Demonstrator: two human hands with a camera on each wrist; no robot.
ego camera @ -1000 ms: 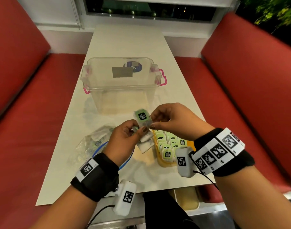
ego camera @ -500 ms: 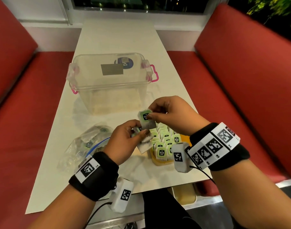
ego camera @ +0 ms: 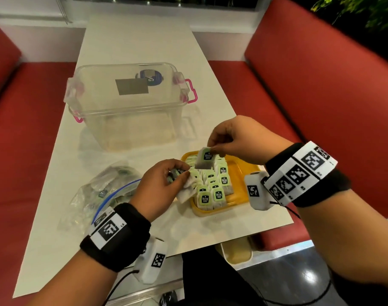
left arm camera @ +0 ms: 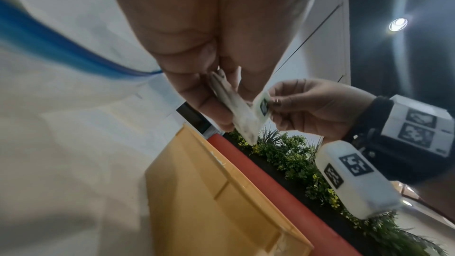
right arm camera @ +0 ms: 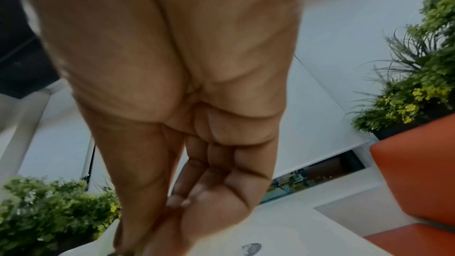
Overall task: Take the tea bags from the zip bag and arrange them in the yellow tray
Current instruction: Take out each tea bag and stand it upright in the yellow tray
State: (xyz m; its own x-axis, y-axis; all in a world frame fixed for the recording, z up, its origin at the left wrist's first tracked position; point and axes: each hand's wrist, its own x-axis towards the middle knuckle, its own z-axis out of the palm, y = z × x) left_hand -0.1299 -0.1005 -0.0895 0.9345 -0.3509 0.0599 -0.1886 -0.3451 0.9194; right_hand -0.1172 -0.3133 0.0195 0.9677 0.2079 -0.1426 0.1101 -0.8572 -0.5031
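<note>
Head view shows the placing step: the right hand (ego camera: 239,140) pinches one tea bag (ego camera: 205,159) by its green tag, hanging above the far end of the yellow tray (ego camera: 241,173), where rows of bags (ego camera: 212,186) already stand. Next it probably needs lowering into a free slot beside them. The left hand (ego camera: 161,186), just left of the tray, grips a few more bags (ego camera: 186,191) between thumb and curled fingers. The zip bag (ego camera: 100,191) lies on the table (ego camera: 133,45) behind it.

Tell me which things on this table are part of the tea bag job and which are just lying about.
Part of the job:
tea bag pinched by right hand
tea bags in left hand
yellow tray
zip bag

Just lying about:
clear storage box
</note>
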